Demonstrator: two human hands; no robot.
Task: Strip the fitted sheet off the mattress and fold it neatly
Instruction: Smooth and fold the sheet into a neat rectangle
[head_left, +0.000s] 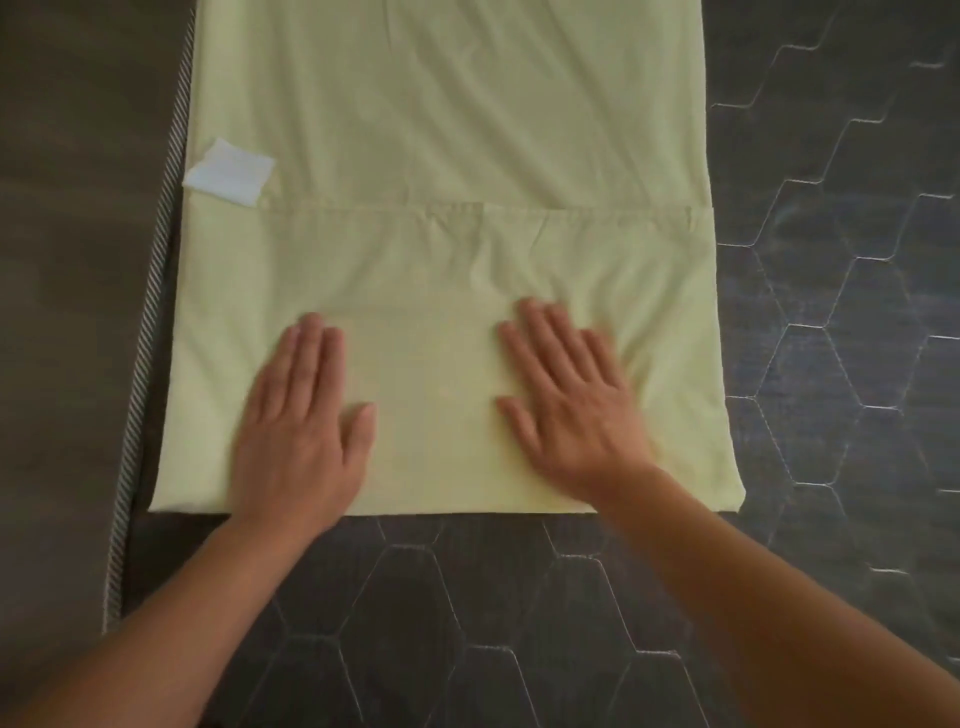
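A pale yellow-green fitted sheet (441, 156) lies as a long folded strip on the dark quilted mattress (831, 312). Its near end is folded over, giving a doubled panel whose hem runs across the strip about a third of the way up the frame. My left hand (301, 421) presses flat on the left part of that panel, fingers straight and together. My right hand (566, 395) lies flat on the right part, fingers slightly spread. Small wrinkles fan out above my right hand. A white care label (228, 171) shows at the sheet's left edge.
The mattress has a hexagon stitch pattern and a striped piping edge (150, 338) along its left side. Beyond that edge is a dark wood floor (67, 260). Bare mattress shows to the right of the sheet and in front of it.
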